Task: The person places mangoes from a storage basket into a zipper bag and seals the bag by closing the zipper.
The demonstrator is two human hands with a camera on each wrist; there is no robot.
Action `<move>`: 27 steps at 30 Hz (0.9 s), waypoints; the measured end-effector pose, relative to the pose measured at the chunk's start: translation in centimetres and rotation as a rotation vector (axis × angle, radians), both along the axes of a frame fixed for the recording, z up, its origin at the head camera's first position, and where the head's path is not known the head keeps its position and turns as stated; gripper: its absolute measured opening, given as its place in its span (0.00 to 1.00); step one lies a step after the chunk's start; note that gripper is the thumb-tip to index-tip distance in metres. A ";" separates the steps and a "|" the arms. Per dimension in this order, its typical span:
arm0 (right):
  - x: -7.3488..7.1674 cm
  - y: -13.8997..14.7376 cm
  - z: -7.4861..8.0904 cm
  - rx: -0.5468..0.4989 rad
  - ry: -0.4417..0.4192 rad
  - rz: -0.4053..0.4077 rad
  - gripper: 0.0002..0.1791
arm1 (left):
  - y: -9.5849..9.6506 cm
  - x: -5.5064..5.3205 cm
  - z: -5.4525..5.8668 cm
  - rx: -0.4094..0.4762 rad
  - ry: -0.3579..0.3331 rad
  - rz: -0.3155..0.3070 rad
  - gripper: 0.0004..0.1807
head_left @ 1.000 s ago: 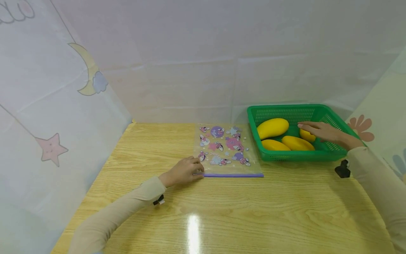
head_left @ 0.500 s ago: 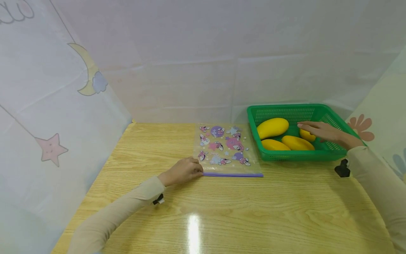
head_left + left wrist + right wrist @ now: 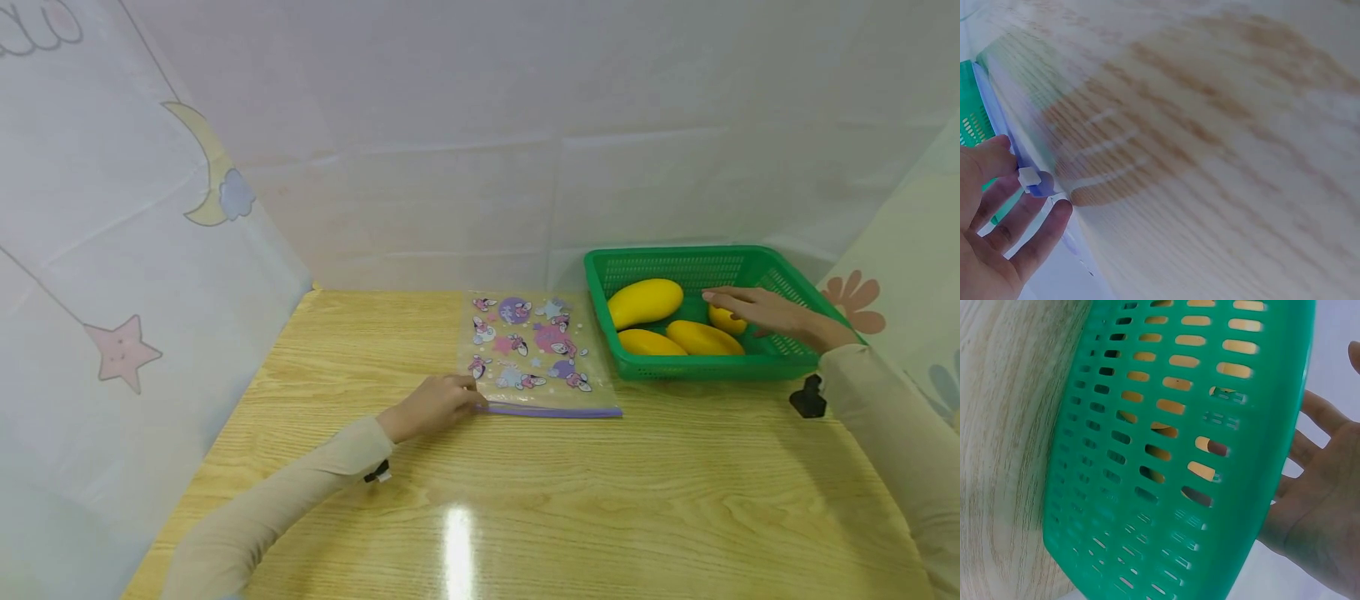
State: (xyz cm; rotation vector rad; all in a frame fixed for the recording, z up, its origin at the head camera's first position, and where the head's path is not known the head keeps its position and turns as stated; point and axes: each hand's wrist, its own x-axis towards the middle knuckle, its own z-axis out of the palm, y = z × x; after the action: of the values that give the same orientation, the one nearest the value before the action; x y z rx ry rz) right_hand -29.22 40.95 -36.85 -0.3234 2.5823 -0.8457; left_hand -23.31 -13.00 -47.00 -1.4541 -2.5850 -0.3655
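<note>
My left hand (image 3: 437, 406) is at the near left corner of a clear zip bag (image 3: 536, 358) printed with cartoon figures, pinching its purple zip edge. In the left wrist view a white slider (image 3: 1029, 178) sits at the end of the purple strip, beside the thumb and fingers of the left hand (image 3: 997, 225). The bag lies flat, its strip slightly bowed near the hand. My right hand (image 3: 772, 312), fingers outstretched, is over a green basket (image 3: 720, 367), partly covering one yellow mango (image 3: 726, 320). The right wrist view shows that hand (image 3: 1329, 494) beyond the basket's rim.
Several yellow mangoes lie in the basket, one at its back left (image 3: 647, 302). The basket stands at the table's back right, just right of the bag. A patterned cloth (image 3: 420, 167) hangs behind the wooden table (image 3: 562, 500).
The left fingers have drawn together on the bag's edge and shifted slightly to the right. The left end of the purple strip has lifted and bent a little. The right hand has stayed still.
</note>
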 end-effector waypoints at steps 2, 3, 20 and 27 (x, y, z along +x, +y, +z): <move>0.0 -0.1 0.1 -0.002 -0.004 0.002 0.39 | 0.0 0.0 -0.1 -0.022 0.014 0.008 0.07; 0.0 -0.1 0.1 -0.003 -0.008 0.002 0.40 | 0.0 0.0 -0.1 -0.031 0.020 0.010 0.07; -0.7 0.5 -0.4 -0.048 -0.124 -0.034 0.43 | 0.0 -0.1 -0.4 -0.044 0.117 -0.048 0.09; -0.7 0.2 -0.4 -0.049 -0.138 -0.026 0.43 | 0.0 -0.1 -0.8 0.023 0.141 -0.037 0.08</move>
State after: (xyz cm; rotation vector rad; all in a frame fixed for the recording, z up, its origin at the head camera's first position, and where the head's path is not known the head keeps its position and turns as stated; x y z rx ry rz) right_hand -29.95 41.17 -37.28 -0.2371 2.4466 -0.9086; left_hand -23.41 -13.02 -47.78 -1.4657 -2.4387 -0.2850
